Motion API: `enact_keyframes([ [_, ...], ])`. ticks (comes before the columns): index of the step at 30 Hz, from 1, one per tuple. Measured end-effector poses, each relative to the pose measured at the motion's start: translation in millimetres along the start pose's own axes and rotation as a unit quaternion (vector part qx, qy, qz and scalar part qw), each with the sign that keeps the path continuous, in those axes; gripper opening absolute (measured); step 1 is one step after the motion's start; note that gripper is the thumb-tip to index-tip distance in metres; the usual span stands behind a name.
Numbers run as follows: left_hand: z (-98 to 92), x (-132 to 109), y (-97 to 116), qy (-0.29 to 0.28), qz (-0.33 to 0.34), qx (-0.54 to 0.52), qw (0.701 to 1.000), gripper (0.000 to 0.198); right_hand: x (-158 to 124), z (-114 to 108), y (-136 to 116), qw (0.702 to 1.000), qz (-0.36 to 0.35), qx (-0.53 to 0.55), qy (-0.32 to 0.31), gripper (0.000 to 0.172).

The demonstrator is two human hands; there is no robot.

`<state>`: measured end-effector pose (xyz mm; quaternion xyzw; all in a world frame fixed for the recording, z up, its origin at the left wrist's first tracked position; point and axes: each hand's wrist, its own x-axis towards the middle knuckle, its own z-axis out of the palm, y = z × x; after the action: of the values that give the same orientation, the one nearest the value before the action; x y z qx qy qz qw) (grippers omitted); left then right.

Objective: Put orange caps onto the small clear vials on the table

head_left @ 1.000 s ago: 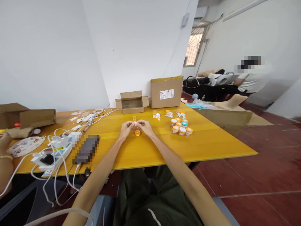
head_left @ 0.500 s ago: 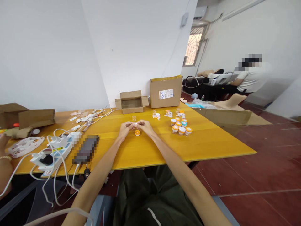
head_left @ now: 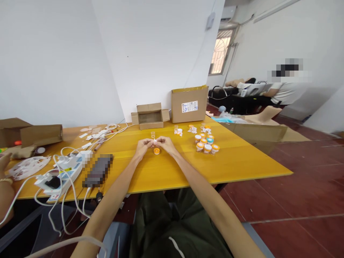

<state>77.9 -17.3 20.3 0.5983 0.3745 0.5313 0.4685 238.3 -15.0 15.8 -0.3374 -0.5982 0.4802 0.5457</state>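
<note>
Both hands meet over the yellow table (head_left: 172, 172), fingertips together. My left hand (head_left: 144, 147) is closed in a pinch on a small white piece (head_left: 155, 141). From the other side, my right hand (head_left: 166, 144) pinches at the same piece; its exact shape is too small to tell. Just below the fingers lies an orange lid (head_left: 156, 151). A clear small jar (head_left: 153, 134) stands right behind the fingertips. To the right are several lidded jars (head_left: 208, 148) in a cluster, with orange, white and teal lids.
Small piles of white pieces (head_left: 178, 132) lie behind the jars. An open carton (head_left: 151, 125) and a taller box (head_left: 189, 111) stand at the wall. On the left are a phone (head_left: 98, 170), a power strip (head_left: 70, 175), cables and another person's arm (head_left: 5, 197).
The other person's hand at the far left has shifted slightly. My own hands remain nearly in the same place, still pinching.
</note>
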Motion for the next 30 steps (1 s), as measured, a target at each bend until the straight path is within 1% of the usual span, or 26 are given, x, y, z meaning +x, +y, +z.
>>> enact_keyframes([
  [4,1.5,-1.0,3.6,0.007,0.01,0.005,1.0,0.02,-1.0,2.1,-4.7,1.0,0.004,0.009,0.005,0.03],
  [9,3.5,-1.4,6.2,0.001,0.016,0.008,1.0,0.02,-1.6,3.7,-8.0,1.0,-0.001,0.011,0.016,0.03],
  [17,6.2,-2.7,9.2,0.001,0.024,0.001,1.0,0.023,2.8,-0.4,0.5,0.999,-0.025,-0.001,0.026,0.03],
  [26,3.5,-1.8,4.2,0.008,0.011,-0.008,1.0,0.019,3.9,-0.2,4.8,0.999,-0.03,0.005,0.02,0.032],
  [30,2.1,-1.2,2.6,0.004,0.013,-0.002,1.0,0.02,4.8,0.1,5.4,0.999,-0.038,0.0,0.01,0.032],
])
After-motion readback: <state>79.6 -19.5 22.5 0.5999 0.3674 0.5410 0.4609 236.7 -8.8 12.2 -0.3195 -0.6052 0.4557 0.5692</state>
